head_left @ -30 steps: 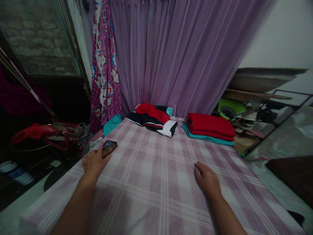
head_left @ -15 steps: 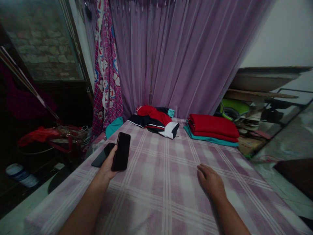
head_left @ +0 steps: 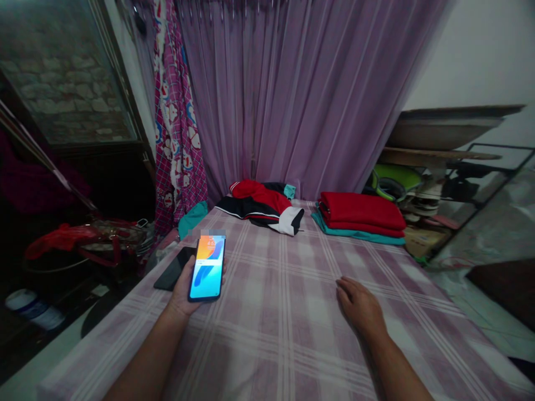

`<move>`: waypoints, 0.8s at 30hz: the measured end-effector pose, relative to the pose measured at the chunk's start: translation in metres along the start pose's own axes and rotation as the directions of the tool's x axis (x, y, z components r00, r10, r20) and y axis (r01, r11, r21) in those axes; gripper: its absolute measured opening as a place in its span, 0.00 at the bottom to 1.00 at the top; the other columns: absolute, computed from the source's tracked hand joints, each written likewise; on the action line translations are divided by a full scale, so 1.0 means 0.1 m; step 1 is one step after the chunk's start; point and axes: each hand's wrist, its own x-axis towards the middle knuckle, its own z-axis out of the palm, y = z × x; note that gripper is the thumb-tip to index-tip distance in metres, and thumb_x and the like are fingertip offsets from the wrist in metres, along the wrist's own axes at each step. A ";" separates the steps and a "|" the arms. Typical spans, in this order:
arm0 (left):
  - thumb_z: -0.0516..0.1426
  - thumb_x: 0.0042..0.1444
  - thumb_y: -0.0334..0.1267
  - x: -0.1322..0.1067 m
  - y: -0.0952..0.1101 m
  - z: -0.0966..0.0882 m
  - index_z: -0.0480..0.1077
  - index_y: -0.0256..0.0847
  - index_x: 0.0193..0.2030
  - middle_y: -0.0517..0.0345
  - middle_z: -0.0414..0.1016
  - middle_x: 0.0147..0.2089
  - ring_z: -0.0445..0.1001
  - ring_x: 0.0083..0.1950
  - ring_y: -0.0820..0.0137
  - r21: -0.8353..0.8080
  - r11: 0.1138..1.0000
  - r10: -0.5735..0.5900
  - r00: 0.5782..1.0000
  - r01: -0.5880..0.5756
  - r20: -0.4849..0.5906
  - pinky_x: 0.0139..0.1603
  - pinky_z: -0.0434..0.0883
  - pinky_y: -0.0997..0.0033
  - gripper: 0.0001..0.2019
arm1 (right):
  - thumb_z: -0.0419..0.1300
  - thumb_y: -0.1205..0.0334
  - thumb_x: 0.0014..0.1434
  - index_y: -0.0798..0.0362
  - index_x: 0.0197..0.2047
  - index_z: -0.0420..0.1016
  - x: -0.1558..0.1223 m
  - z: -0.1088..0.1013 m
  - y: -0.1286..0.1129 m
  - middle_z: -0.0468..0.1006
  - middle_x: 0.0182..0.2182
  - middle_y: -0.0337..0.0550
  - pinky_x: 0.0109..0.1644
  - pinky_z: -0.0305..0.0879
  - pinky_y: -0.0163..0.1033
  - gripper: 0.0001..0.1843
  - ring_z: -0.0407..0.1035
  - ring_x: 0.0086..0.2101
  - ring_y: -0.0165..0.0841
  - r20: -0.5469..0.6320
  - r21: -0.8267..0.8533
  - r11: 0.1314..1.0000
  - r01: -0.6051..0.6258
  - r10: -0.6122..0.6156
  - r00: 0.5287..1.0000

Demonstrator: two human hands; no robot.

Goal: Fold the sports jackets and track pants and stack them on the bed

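My left hand (head_left: 183, 292) holds a smartphone (head_left: 207, 267) face up above the checked bedsheet (head_left: 288, 312); its screen is lit with orange and blue. A second dark phone (head_left: 172, 268) lies flat on the sheet just left of that hand. My right hand (head_left: 360, 306) rests palm down on the sheet, fingers loosely curled, holding nothing. At the far end lie a crumpled red, black and white garment (head_left: 261, 206) and a folded stack of red and teal clothes (head_left: 361, 217).
Purple curtains (head_left: 305, 94) hang behind the bed, with a pink cartoon-print cloth (head_left: 175, 133) to their left. A cluttered rack (head_left: 438, 184) stands at the right. A red bag (head_left: 79, 236) and a bottle (head_left: 31, 312) sit on the dark left side.
My left hand picked a phone off the sheet, raised it and turned it face up; its screen has lit. The second phone stayed on the sheet. My right hand has barely moved.
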 end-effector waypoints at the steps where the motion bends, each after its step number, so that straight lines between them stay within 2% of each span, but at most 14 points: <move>1: 0.53 0.62 0.49 0.01 0.00 -0.02 0.62 0.34 0.66 0.40 0.81 0.47 0.81 0.45 0.53 -0.001 1.000 -0.005 1.000 0.005 0.007 0.43 0.78 0.51 0.29 | 0.49 0.56 0.61 0.55 0.46 0.82 0.00 0.00 0.00 0.80 0.49 0.52 0.55 0.69 0.50 0.22 0.74 0.50 0.44 0.000 0.000 1.000 0.000 0.000 1.000; 5: 0.54 0.62 0.49 0.01 0.01 -0.06 0.60 0.34 0.67 0.40 0.81 0.48 0.81 0.46 0.54 0.038 0.999 -0.003 1.000 0.002 0.022 0.46 0.77 0.50 0.31 | 0.49 0.56 0.61 0.54 0.46 0.82 0.00 0.01 0.00 0.81 0.49 0.52 0.55 0.69 0.50 0.22 0.74 0.49 0.44 -0.004 0.001 1.000 -0.009 0.009 1.000; 9: 0.55 0.61 0.49 -0.02 -0.02 0.02 0.63 0.33 0.65 0.40 0.81 0.48 0.81 0.46 0.54 0.123 0.992 0.016 1.000 -0.015 -0.009 0.47 0.77 0.51 0.29 | 0.48 0.55 0.61 0.54 0.46 0.82 -0.01 0.01 0.00 0.80 0.49 0.52 0.55 0.69 0.49 0.23 0.74 0.49 0.44 -0.006 0.012 1.000 -0.013 0.013 1.000; 12: 0.56 0.59 0.49 -0.03 -0.01 0.08 0.67 0.33 0.61 0.42 0.81 0.47 0.80 0.47 0.54 0.272 0.962 0.079 0.988 -0.040 -0.135 0.48 0.77 0.52 0.27 | 0.48 0.54 0.61 0.54 0.45 0.82 -0.01 0.01 0.02 0.81 0.49 0.51 0.56 0.68 0.48 0.23 0.74 0.49 0.43 -0.004 0.026 1.000 -0.004 0.004 1.000; 14: 0.57 0.57 0.49 -0.02 0.02 0.10 0.69 0.34 0.58 0.42 0.81 0.47 0.80 0.48 0.55 0.440 0.896 0.186 0.953 -0.065 -0.238 0.50 0.76 0.54 0.27 | 0.49 0.54 0.61 0.53 0.45 0.82 0.00 0.02 0.03 0.81 0.49 0.51 0.56 0.68 0.47 0.23 0.74 0.49 0.42 -0.003 0.028 1.000 -0.003 0.003 1.000; 15: 0.58 0.55 0.48 0.00 0.05 0.09 0.70 0.35 0.57 0.43 0.80 0.48 0.79 0.50 0.55 0.551 0.829 0.276 0.925 -0.093 -0.260 0.52 0.75 0.55 0.26 | 0.49 0.54 0.61 0.53 0.45 0.82 0.00 0.02 0.03 0.81 0.49 0.50 0.56 0.68 0.47 0.23 0.74 0.49 0.42 -0.001 0.025 1.000 -0.004 0.004 1.000; 16: 0.59 0.53 0.48 0.01 0.08 0.08 0.71 0.37 0.57 0.45 0.79 0.51 0.77 0.53 0.55 0.677 0.725 0.387 0.888 -0.127 -0.247 0.54 0.73 0.56 0.26 | 0.49 0.54 0.61 0.53 0.45 0.82 0.00 0.02 0.03 0.81 0.49 0.50 0.56 0.69 0.47 0.23 0.74 0.49 0.42 0.001 0.020 1.000 -0.006 0.006 1.000; 17: 0.60 0.51 0.48 0.03 0.12 0.06 0.71 0.39 0.57 0.46 0.78 0.54 0.75 0.56 0.56 0.804 0.575 0.504 0.840 -0.151 -0.203 0.58 0.71 0.57 0.27 | 0.48 0.54 0.61 0.53 0.45 0.82 0.00 0.02 0.03 0.81 0.49 0.50 0.56 0.69 0.48 0.23 0.74 0.49 0.42 0.005 0.015 1.000 -0.007 0.007 1.000; 18: 0.61 0.50 0.48 0.04 0.15 0.03 0.71 0.41 0.57 0.48 0.76 0.56 0.72 0.59 0.56 0.912 0.385 0.610 0.781 -0.142 -0.135 0.61 0.68 0.57 0.28 | 0.48 0.54 0.61 0.53 0.45 0.82 0.00 0.01 0.03 0.80 0.49 0.51 0.55 0.69 0.48 0.23 0.74 0.49 0.43 0.007 0.010 1.000 -0.008 0.008 1.000; 20: 0.61 0.48 0.48 0.05 0.22 -0.01 0.70 0.43 0.59 0.49 0.72 0.60 0.67 0.64 0.54 1.000 -0.009 0.736 0.676 0.003 0.004 0.66 0.62 0.54 0.30 | 0.48 0.54 0.61 0.54 0.45 0.82 -0.01 0.01 0.03 0.80 0.49 0.51 0.56 0.69 0.48 0.23 0.74 0.49 0.43 0.008 0.000 1.000 -0.010 0.010 1.000; 21: 0.61 0.49 0.49 0.05 0.24 -0.04 0.69 0.43 0.60 0.48 0.71 0.61 0.66 0.64 0.52 0.981 -0.154 0.762 0.646 0.122 0.040 0.66 0.60 0.52 0.31 | 0.48 0.55 0.61 0.54 0.46 0.82 -0.01 0.01 0.02 0.80 0.49 0.51 0.56 0.69 0.48 0.23 0.74 0.49 0.43 0.008 -0.005 1.000 -0.012 0.012 1.000; 22: 0.60 0.50 0.50 0.04 0.26 -0.06 0.68 0.42 0.61 0.46 0.70 0.61 0.65 0.64 0.50 0.937 -0.254 0.774 0.631 0.238 0.050 0.66 0.60 0.50 0.32 | 0.49 0.55 0.61 0.54 0.46 0.82 -0.01 0.00 0.02 0.80 0.49 0.51 0.56 0.68 0.48 0.23 0.74 0.49 0.43 0.007 -0.010 1.000 -0.015 0.015 1.000; 24: 0.57 0.53 0.53 0.03 0.28 -0.10 0.67 0.42 0.63 0.43 0.69 0.61 0.67 0.62 0.47 0.836 -0.365 0.772 0.635 0.410 0.026 0.62 0.63 0.48 0.32 | 0.49 0.56 0.61 0.54 0.46 0.82 0.00 0.00 -0.01 0.80 0.49 0.52 0.56 0.68 0.49 0.22 0.74 0.50 0.43 0.014 -0.017 1.000 -0.026 0.027 1.000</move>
